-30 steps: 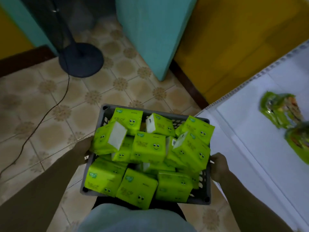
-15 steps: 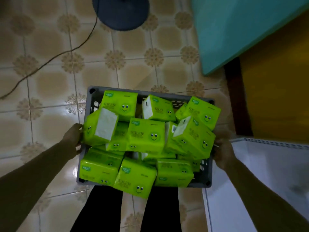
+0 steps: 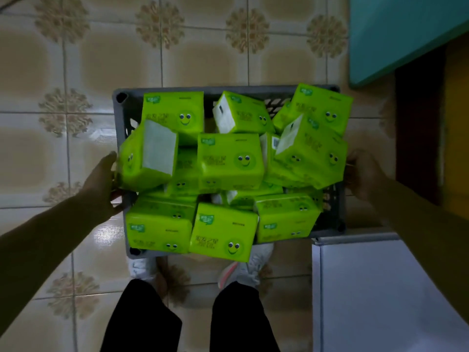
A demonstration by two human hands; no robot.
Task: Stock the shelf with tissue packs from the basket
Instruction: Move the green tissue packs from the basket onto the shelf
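A grey plastic basket [image 3: 121, 115] hangs in front of me above the tiled floor, heaped with several bright green tissue packs [image 3: 229, 161] printed with smiley faces. My left hand [image 3: 101, 184] grips the basket's left rim. My right hand [image 3: 363, 174] grips the right rim, blurred and partly hidden behind the packs. One pack [image 3: 147, 158] at the left leans over the rim against my left hand. A corner of the white shelf [image 3: 380, 288] shows at the lower right, under the basket's right end.
Patterned floor tiles [image 3: 177, 54] lie below. A teal panel [image 3: 406, 31] and a yellow wall [image 3: 456, 123] with a dark skirting stand at the upper right. My legs and shoes [image 3: 241, 273] are directly under the basket.
The view has tipped further down and turned left; the basket now sits lower toward the floor, closer in view. The fan base has left the frame. Both hands keep their hold.
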